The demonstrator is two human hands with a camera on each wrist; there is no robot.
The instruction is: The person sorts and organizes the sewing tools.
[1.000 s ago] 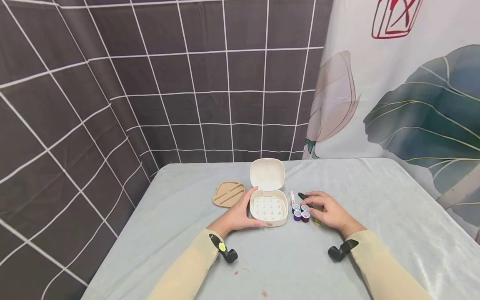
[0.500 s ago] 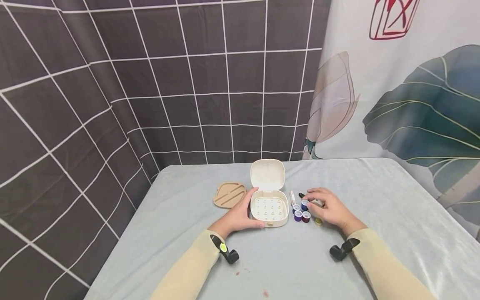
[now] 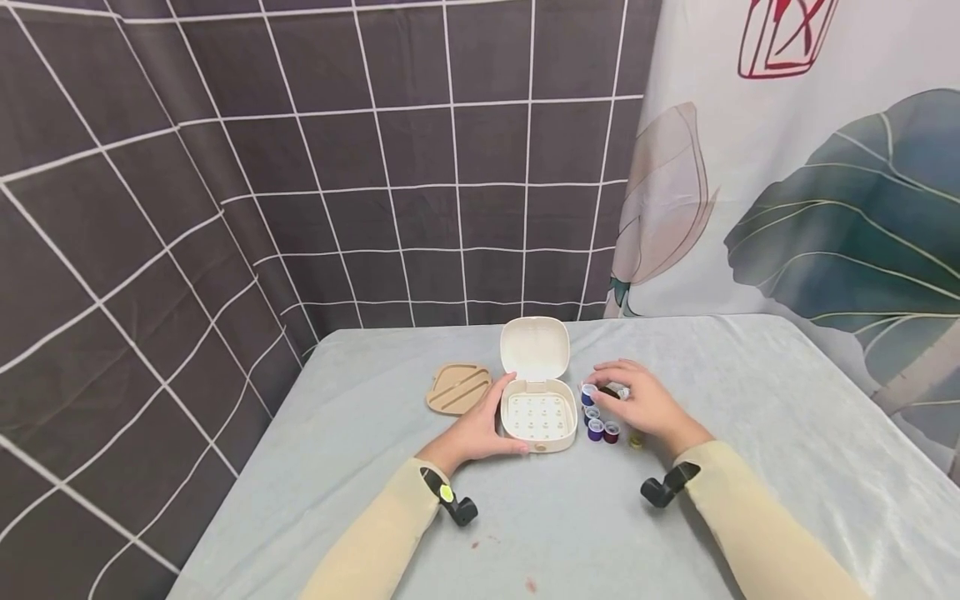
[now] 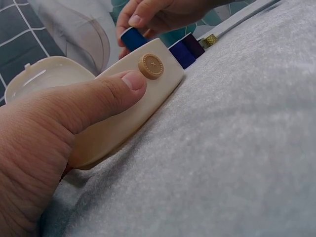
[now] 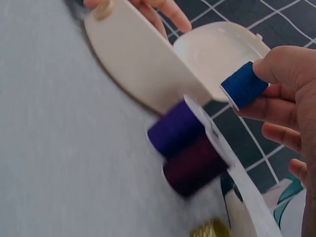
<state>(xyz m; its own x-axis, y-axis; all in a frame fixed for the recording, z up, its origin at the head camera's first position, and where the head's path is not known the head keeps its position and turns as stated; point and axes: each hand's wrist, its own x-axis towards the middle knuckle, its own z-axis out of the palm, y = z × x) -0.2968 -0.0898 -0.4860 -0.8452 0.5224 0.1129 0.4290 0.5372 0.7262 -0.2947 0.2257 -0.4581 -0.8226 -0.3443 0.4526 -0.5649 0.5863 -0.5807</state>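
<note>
A cream box (image 3: 538, 419) lies on the grey cloth with its lid (image 3: 534, 348) hinged open and upright. My left hand (image 3: 487, 417) grips the box's left side, its thumb (image 4: 98, 98) lying along the front next to the tan button clasp (image 4: 150, 65). My right hand (image 3: 603, 390) pinches a blue thread spool (image 3: 588, 392) (image 5: 244, 85) just above the table, right of the box. Below it stand a purple spool (image 3: 596, 430) (image 5: 175, 129) and a maroon spool (image 3: 612, 432) (image 5: 195, 165).
A tan slotted insert (image 3: 458, 387) lies left of the box. A gold thimble (image 3: 636, 442) sits by my right wrist. A white strip (image 5: 237, 182) lies beside the spools. The table (image 3: 570, 533) is backed by a dark grid curtain and a leaf-print cloth.
My right hand took the blue spool out of the cluster, lifted it and moved it back and left toward the open lid. The left hand and box stayed put.
</note>
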